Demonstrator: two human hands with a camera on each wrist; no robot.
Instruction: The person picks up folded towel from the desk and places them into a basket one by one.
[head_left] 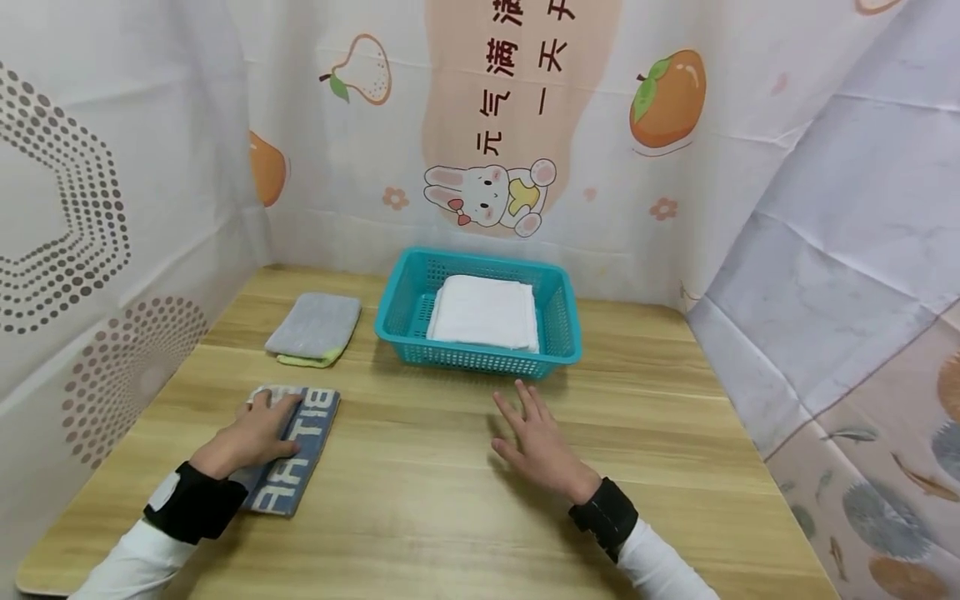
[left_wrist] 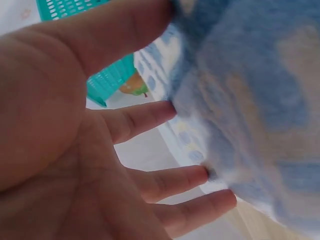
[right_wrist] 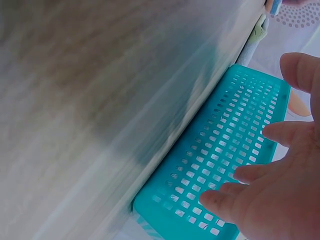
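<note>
A folded blue towel with pale lettering (head_left: 306, 454) lies at the left front of the table. My left hand (head_left: 253, 435) rests on it, fingers spread. In the left wrist view the fingertips (left_wrist: 222, 200) touch the towel's cloth (left_wrist: 295, 100), and the thumb tip is hidden against it. My right hand (head_left: 543, 450) is held over the table in front of the teal basket (head_left: 480, 360), its fingers apart and holding nothing. Folded white cloths (head_left: 483, 310) lie inside the basket.
Behind the blue towel lies a folded grey cloth (head_left: 318, 323) with a yellow-green edge. The wooden table (head_left: 420, 508) meets a printed curtain (head_left: 360, 167) at the back, and more hanging fabric (head_left: 847, 250) borders the right side.
</note>
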